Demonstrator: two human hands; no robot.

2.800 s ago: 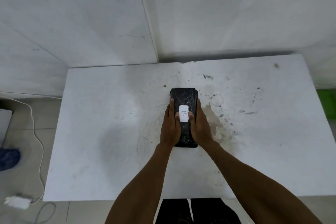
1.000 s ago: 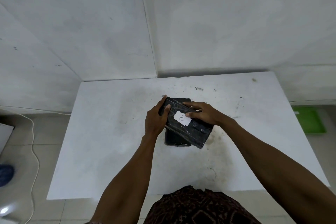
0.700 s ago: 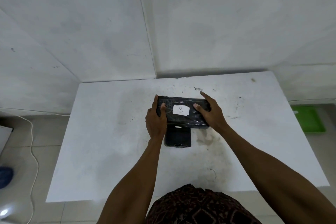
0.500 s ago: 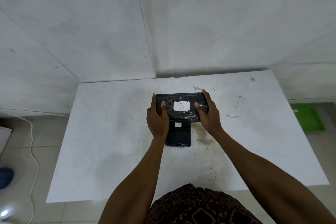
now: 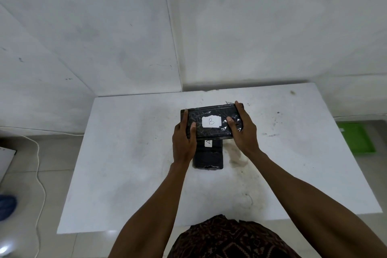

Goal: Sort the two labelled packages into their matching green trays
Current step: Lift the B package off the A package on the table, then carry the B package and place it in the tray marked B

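A black plastic-wrapped package with a white label reading B (image 5: 211, 113) is held crosswise above the middle of the white table (image 5: 125, 153). My left hand (image 5: 184, 142) grips its left end and my right hand (image 5: 244, 130) grips its right end. Under it a second black package (image 5: 208, 157) lies lengthwise on the table, its white label partly hidden by the upper one. One green tray (image 5: 356, 138) sits on the floor off the table's right edge; no other tray is in view.
White walls meet in a corner behind the table. A white cable (image 5: 39, 163) runs over the tiled floor on the left, near a blue object (image 5: 7, 205) at the frame edge. My patterned clothing (image 5: 228, 239) shows at the bottom.
The top package was lifted off the lower one, turned from lengthwise to crosswise so its B label faces me, and it now sits slightly higher and farther back between both hands.
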